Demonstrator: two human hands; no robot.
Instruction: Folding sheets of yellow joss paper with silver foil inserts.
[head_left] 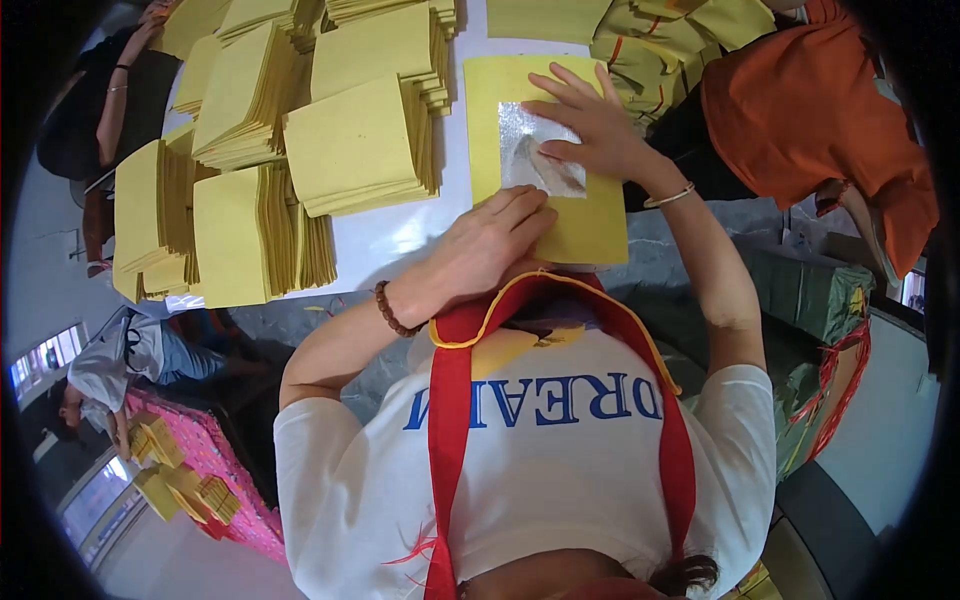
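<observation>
A silver foil square point(513, 150) lies on a yellow paper sheet point(588, 225) at the table's near edge. Over the foil's right side, my right hand point(600, 135) is open with its fingers spread, and its shadow or reflection shows on the shiny surface. My left hand point(500, 232) rests at the foil's lower left corner. Its fingers are bent and pressed together, its thumb is out of sight, and what it may pinch is hidden. A beaded bracelet point(390, 308) is on my left wrist and a pale bangle point(670, 195) on my right.
Thick yellow paper stacks point(350, 145) cover the left of the white table point(390, 235). Yellow bundles with red strips point(650, 55) lie at the far right. A person in orange point(790, 120) is close on the right, beside green-wrapped boxes point(800, 290). Another person's arm point(112, 110) shows at far left.
</observation>
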